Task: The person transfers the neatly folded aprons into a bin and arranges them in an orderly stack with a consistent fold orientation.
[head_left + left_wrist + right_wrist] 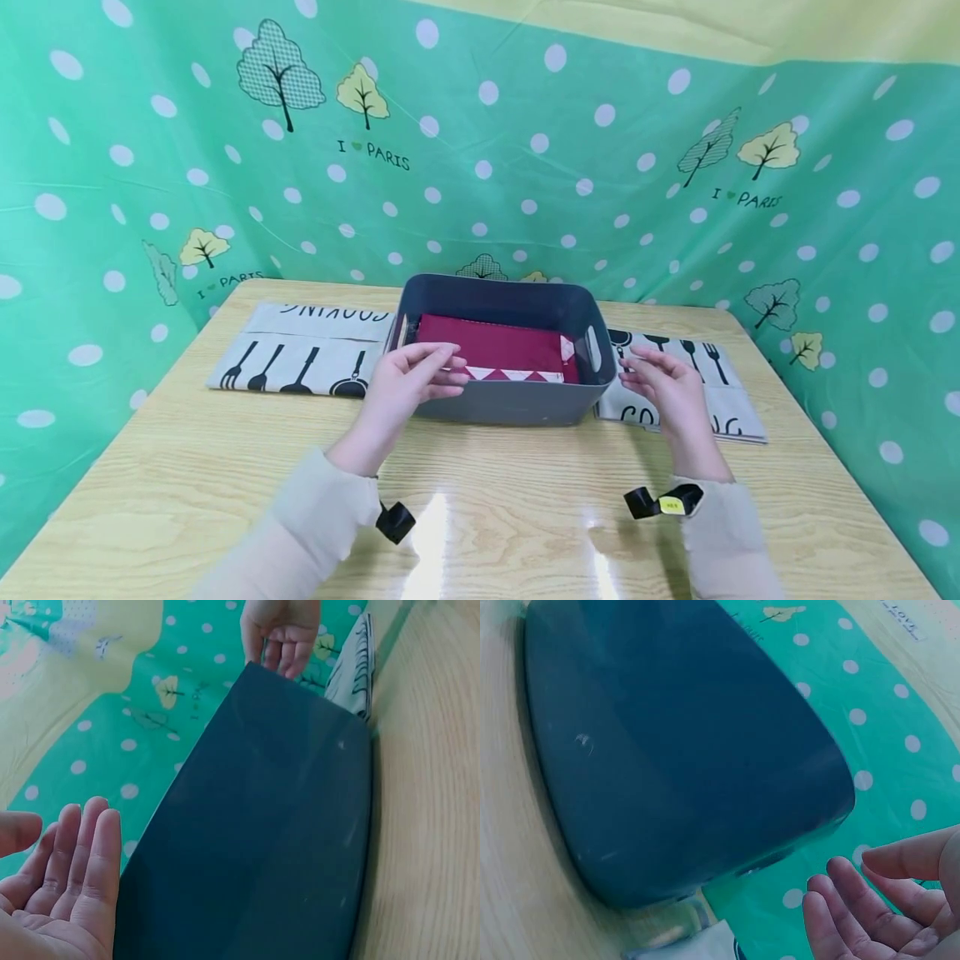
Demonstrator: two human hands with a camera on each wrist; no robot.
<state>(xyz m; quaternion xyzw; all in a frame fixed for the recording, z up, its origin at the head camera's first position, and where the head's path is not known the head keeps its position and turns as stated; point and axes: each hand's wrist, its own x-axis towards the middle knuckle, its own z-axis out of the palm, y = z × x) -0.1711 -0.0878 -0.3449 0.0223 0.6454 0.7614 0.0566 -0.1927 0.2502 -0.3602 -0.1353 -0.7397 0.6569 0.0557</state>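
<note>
A dark grey-blue plastic bin (510, 404) stands on the table, with a folded dark red cloth (495, 342) edged in white triangles inside it. Over the bin's front left rim is my left hand (416, 375), its fingers loosely extended and nothing in them; part of the cloth is hidden behind it. My right hand (666, 387) hovers just off the bin's right end, fingers relaxed and holding nothing. In the right wrist view the right hand (885, 907) shows its fingers apart from the bin wall (682, 750). The left wrist view has the left palm (67, 892) beside the bin's rim.
Left of the bin lies a folded white cloth (300, 350) printed with black utensils and lettering. A similar printed cloth (720, 408) lies at its right. The wooden table (517, 475) ends at a green polka-dot curtain (525, 167) behind and on both sides.
</note>
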